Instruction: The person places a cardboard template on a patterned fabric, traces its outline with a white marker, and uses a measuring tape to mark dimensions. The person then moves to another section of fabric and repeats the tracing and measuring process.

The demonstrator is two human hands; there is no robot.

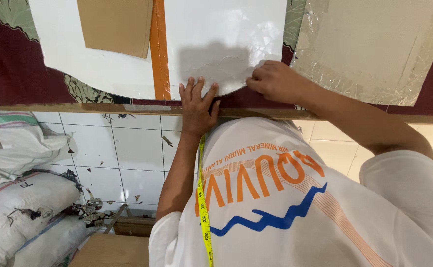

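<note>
Bright even light — soft shadow, glare on white sheet [221,44]; sharp focus, edges bowed.

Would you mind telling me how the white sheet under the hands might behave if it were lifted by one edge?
The white sheet looks thin and wrinkles near the right hand, so it would probably flop. Its glossy surface may be slippery. The left hand lies flat on its curved edge, suggesting it shifts easily.

The top of the white pattern sheet [221,44] is cut off by the upper edge, as is the brown card piece [115,24]. The fingertips of the right hand [273,79] are curled under, so what is pinched cannot be seen. The yellow measuring tape [204,212] is cut off at the bottom edge. The sacks [19,207] are cut off at the left.
</note>
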